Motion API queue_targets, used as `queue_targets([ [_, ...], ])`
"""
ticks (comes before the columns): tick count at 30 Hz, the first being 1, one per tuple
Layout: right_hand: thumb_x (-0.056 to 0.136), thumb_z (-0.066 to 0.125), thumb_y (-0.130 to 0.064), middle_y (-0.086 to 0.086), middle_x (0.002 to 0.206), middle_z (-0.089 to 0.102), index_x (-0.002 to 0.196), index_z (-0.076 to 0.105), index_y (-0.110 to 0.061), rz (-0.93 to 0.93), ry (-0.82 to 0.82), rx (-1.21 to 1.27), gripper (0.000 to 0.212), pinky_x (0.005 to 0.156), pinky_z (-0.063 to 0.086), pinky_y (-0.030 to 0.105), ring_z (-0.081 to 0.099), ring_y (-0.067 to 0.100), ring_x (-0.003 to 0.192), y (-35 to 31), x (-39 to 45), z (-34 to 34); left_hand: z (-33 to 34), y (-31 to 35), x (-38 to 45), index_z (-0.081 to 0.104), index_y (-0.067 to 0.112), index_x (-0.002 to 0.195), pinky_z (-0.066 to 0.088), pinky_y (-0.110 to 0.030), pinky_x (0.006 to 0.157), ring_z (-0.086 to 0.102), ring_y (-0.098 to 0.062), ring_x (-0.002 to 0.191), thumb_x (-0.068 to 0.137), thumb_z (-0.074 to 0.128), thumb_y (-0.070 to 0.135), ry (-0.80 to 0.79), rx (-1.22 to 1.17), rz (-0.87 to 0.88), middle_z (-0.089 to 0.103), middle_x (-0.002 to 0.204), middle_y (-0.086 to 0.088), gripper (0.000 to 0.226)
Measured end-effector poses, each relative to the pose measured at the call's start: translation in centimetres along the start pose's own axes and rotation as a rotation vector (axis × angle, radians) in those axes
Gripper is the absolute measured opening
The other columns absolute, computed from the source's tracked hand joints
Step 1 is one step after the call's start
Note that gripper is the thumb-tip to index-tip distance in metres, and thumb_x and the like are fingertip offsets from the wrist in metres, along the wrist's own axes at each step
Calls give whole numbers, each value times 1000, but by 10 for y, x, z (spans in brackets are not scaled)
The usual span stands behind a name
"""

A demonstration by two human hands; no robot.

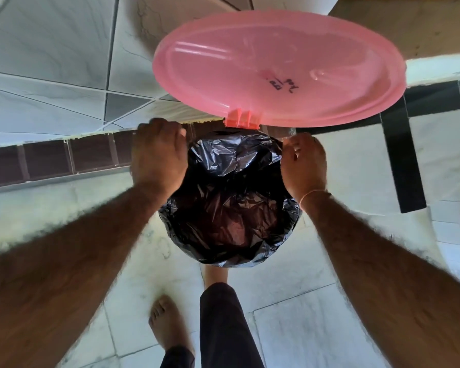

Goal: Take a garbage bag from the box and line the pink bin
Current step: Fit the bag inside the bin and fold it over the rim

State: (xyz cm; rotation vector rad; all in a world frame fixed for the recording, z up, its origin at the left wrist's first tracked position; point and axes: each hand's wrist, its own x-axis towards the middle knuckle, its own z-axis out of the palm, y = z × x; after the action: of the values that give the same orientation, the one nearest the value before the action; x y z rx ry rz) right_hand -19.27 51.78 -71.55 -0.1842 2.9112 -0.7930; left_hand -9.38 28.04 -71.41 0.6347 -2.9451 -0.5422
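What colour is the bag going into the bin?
Black, glossy and crinkled; the garbage bag shows best in the head view.

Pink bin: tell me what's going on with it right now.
A person is lining the bin with a black bag. The bag already sits in the opening, its edge folded over the rim nearest the camera. The left hand and the right hand each grip the bag's edge at the far side, near the hinge. The pink lid stands open behind. The person's right foot reaches under the bin's front; a pedal is not visible.
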Motion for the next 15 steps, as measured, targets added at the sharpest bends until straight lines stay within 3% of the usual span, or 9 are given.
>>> queue_targets([
  [2, 89, 49, -18, 11, 84, 64, 83, 62, -9, -311, -46, -140, 16, 75, 43, 38, 56, 29, 81, -2, -21, 3, -4, 16, -22, 58, 7, 77, 44, -42, 62, 52, -30, 65, 93, 44, 21, 24, -100, 318, 56, 72, -14, 26],
  [4, 87, 52, -18, 12, 78, 60, 79, 59, -9, -531, -250, -260, 14, 68, 44, 41, 53, 31, 76, -5, -47, 12, 8, 33, -39, 59, 9, 77, 48, -41, 63, 53, -25, 66, 91, 46, 22, -241, -152, 550, 55, 71, -6, 23],
  [5, 85, 55, -19, 12, 77, 59, 79, 58, -9, -602, -312, -354, 12, 66, 45, 41, 54, 32, 75, -5, -60, 18, 19, 39, -45, 63, 11, 87, 50, -41, 72, 58, -25, 78, 91, 47, 22, -385, -98, 586, 60, 82, -5, 20],
  [7, 78, 62, -21, 13, 78, 60, 82, 61, -10, -665, -358, -537, 12, 69, 45, 43, 58, 35, 79, 2, -75, 25, 41, 44, -46, 59, 13, 122, 45, -37, 98, 56, -25, 114, 90, 50, 20, -542, -48, 506, 61, 121, -6, 34],
  [9, 76, 63, -20, 17, 93, 66, 91, 66, -9, -609, -395, -685, 19, 90, 46, 50, 61, 40, 100, 6, -76, 24, 47, 43, -34, 35, 11, 146, 34, -37, 113, 40, -24, 135, 90, 51, 18, -619, -82, 287, 41, 149, -7, 58],
  [12, 83, 47, -19, 24, 122, 63, 110, 67, -5, -554, -413, -820, 36, 114, 27, 58, 47, 44, 129, 18, -70, 15, 48, 33, -18, 13, 12, 153, 27, -41, 117, 29, -26, 142, 91, 50, 18, -655, -18, 158, 25, 158, -8, 73],
  [15, 87, 38, -17, 24, 128, 61, 115, 66, -1, -586, -447, -892, 43, 115, 26, 56, 44, 41, 134, 23, -67, 5, 39, 25, -16, 22, 11, 152, 27, -35, 117, 34, -25, 141, 92, 47, 13, -627, -114, 135, 31, 156, -8, 65],
])
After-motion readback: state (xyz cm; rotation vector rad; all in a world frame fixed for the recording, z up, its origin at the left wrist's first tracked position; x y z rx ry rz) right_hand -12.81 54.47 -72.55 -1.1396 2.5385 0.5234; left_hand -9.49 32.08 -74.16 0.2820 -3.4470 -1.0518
